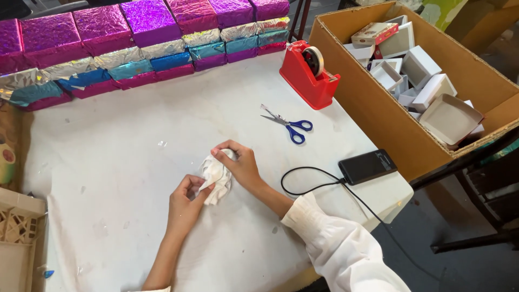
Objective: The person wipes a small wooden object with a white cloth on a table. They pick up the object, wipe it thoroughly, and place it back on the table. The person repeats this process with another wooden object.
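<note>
Both grips are clamped on a crumpled white cloth (216,176) mid-counter (135,162), left hand (185,201) pinching its lower edge, right hand (241,165) cupping the top, still bunched up, with blue scissors (289,125) and a red tape dispenser (308,73) lying untouched nearby.

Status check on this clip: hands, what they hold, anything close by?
Left hand and right hand both gripping crumpled white cloth on table. Scissors lie apart beyond right hand. Cable loops just right of right wrist.
</note>
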